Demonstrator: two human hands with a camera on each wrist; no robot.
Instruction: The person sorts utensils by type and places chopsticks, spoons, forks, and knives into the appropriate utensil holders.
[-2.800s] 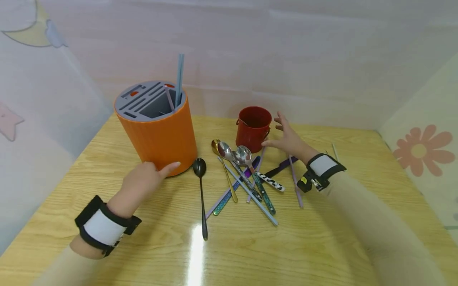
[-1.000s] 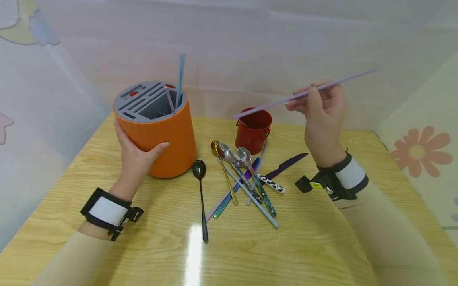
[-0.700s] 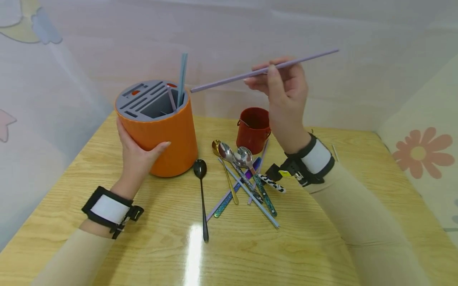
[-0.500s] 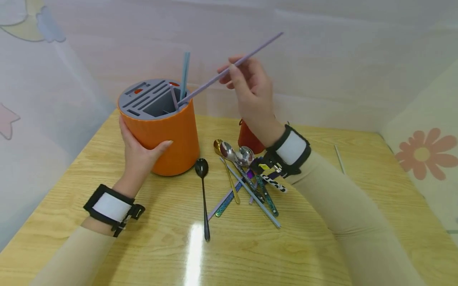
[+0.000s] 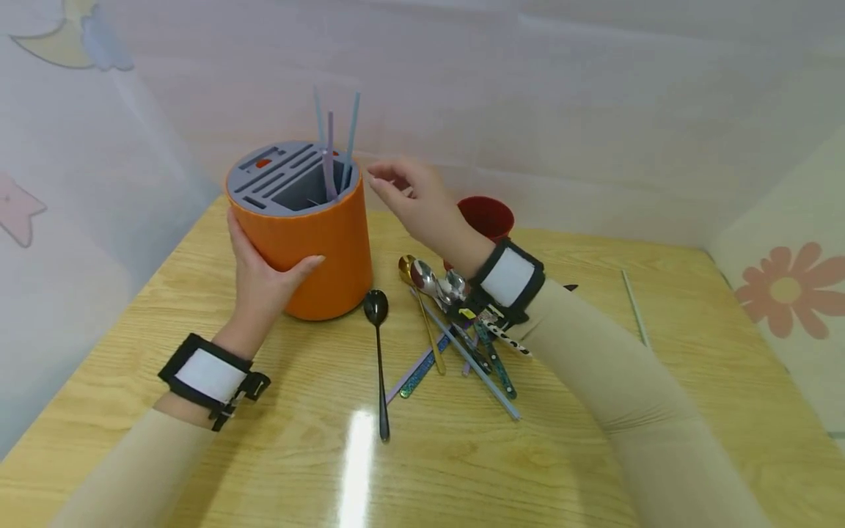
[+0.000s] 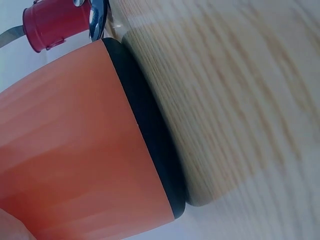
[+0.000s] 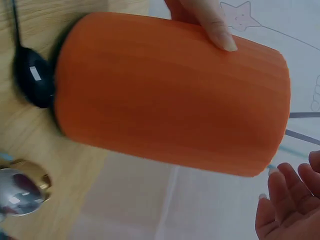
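- Left hand (image 5: pixel 264 275), mine, wraps the orange holder (image 5: pixel 304 242), thumb and fingers curled round its ribbed wall to steady it at the table's (image 5: pixel 594 469) far left.
- Three thin sticks (image 5: pixel 328 158) stand upright in its grey slotted top.
- My right hand (image 5: pixel 412 198) hovers beside the rim, fingers loose, holding nothing.
- Spoons (image 5: pixel 432 282) lie scattered near the red cup (image 5: pixel 488 216).

Left hand (image 5: pixel 264 275) grips orange holder (image 5: pixel 310 235); right hand (image 5: pixel 412 198) beside.

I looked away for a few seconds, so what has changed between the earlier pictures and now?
The right hand picked a purple chopstick off the table, carried it left and let it go in the orange holder, where it now stands. The left hand took a grip on the holder's side. The spoons and red cup stayed put.
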